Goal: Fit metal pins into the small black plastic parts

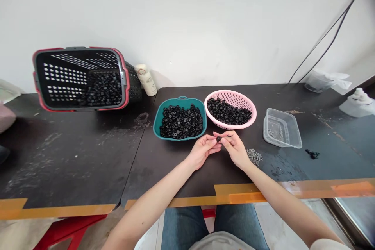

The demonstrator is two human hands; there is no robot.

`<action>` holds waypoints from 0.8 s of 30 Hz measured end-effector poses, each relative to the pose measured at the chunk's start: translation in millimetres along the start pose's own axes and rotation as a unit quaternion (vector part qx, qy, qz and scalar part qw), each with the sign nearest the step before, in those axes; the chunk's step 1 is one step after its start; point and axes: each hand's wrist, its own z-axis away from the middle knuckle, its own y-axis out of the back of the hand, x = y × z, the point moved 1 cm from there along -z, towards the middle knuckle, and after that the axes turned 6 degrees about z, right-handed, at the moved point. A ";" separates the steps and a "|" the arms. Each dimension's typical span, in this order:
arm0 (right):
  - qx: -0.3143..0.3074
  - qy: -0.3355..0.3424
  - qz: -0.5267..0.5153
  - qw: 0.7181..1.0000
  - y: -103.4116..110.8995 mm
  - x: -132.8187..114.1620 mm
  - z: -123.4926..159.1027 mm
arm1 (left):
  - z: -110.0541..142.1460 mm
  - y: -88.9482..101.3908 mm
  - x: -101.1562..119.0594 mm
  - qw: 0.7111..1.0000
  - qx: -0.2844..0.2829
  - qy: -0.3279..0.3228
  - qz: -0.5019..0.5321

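Nearly closed, the left hand [202,150] and right hand [237,151] pinch a black part [218,138] between them, metal pins [254,157] just beside the right.

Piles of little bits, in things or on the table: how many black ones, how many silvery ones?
Black piles: 4 (dark basket, teal tub, pink basket, tabletop)
Silvery piles: 2 (clear box, tabletop)
Total: 6

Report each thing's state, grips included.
Left grip: closed on small black part
Right grip: closed on the same part
Teal basin: open, holding black pieces
Pink basket: open, holding black pieces
Clear tub: open, some metal pieces inside
Red-rimmed crate: open, black pieces inside
Metal pile: loose on table
Black cluster: loose on table
Bottle beside crate: standing
Pump bottle: standing
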 end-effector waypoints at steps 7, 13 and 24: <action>-0.004 0.007 -0.014 1.000 -1.0 7.8 -1.9 | -0.3 1.5 0.7 1.000 0.012 -0.012 -0.022; -0.003 0.002 -0.016 1.000 -2.7 7.0 -1.9 | -0.5 2.5 -0.9 0.999 0.015 -0.025 -0.028; 0.005 -0.006 -0.026 1.000 -2.8 7.5 -1.7 | -0.2 4.8 -1.2 0.999 0.001 -0.030 -0.025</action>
